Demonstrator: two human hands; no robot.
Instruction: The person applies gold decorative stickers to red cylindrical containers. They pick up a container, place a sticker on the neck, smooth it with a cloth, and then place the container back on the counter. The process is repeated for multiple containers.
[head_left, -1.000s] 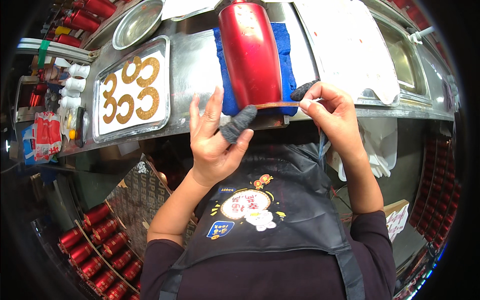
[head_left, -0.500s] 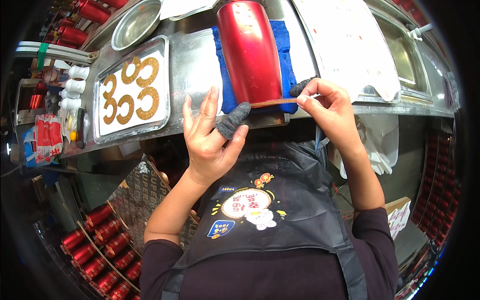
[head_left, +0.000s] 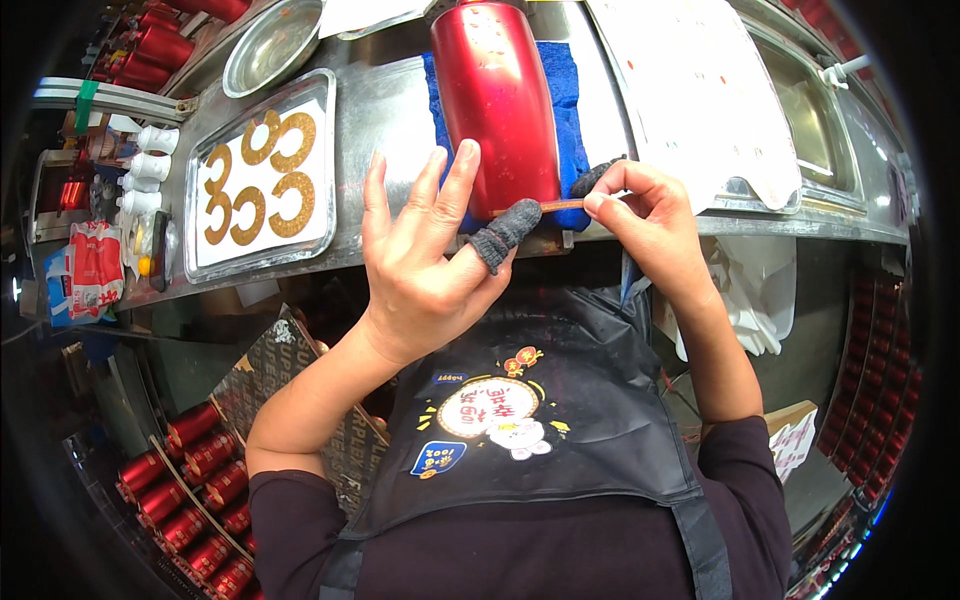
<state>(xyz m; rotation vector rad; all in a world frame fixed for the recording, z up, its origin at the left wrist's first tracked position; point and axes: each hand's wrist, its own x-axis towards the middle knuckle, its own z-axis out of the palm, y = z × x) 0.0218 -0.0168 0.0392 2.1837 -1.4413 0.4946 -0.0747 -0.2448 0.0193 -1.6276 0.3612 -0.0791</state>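
Metal counter (head_left: pixel 385 130) spans the workspace, bearing a glass-like tray (head_left: pixel 331 205) of gold C-shaped pieces (head_left: pixel 306 145) at left and a white board (head_left: pixel 690 100) at right, while red containers (head_left: pixel 205 455) stand in rows below left. Between them a red bottle (head_left: pixel 500 110) lies on a blue cloth (head_left: pixel 566 90); along its near end runs a thin brown strip (head_left: pixel 562 205), its right end pinched by the right hand (head_left: pixel 650 215), while the left hand (head_left: pixel 425 275), fingers spread, lays its grey-sleeved index fingertip there.
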